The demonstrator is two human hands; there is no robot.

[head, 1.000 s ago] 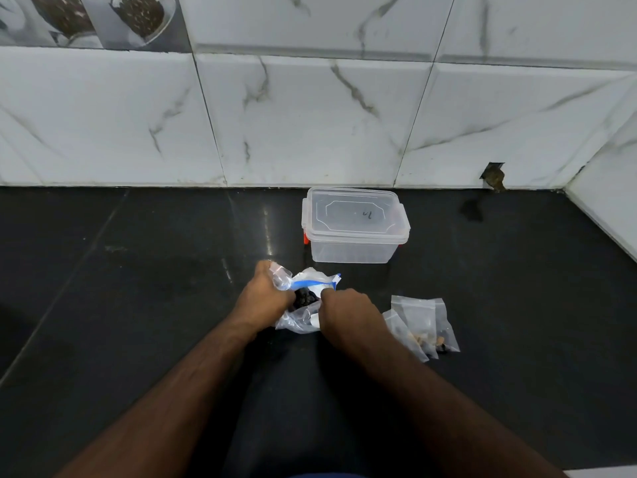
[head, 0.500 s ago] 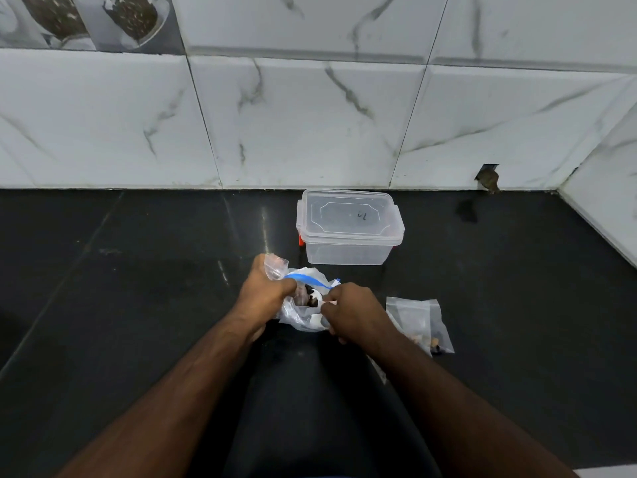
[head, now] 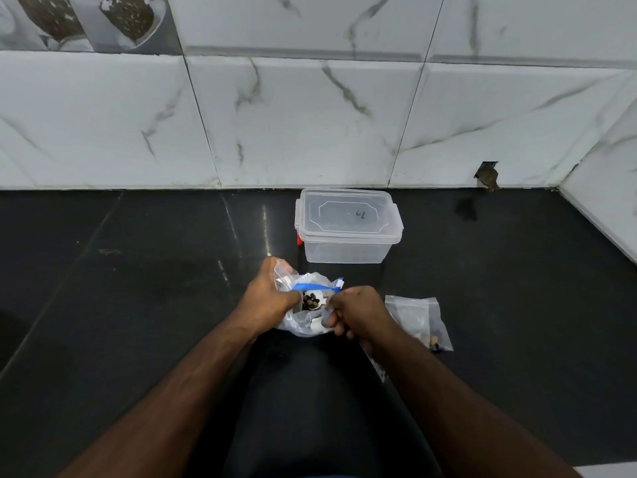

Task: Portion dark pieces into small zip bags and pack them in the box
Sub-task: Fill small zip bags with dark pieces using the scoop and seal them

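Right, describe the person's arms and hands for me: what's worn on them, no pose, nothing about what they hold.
Both forearms are bare right up to the bottom edge of the picture, with no sleeve showing. No watch, bracelet or glove is visible on the left hand or the right hand, and I see no ring, though some fingers are hidden. Nothing else is worn.

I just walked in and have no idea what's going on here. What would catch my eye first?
Two hands meet at the centre of the dark counter: the left hand and right hand both grip a crumpled clear bag with a blue zip strip, dark pieces showing inside. Just behind it, by the marble wall, stands a clear box with its lid on. Small zip bags lie to the right.
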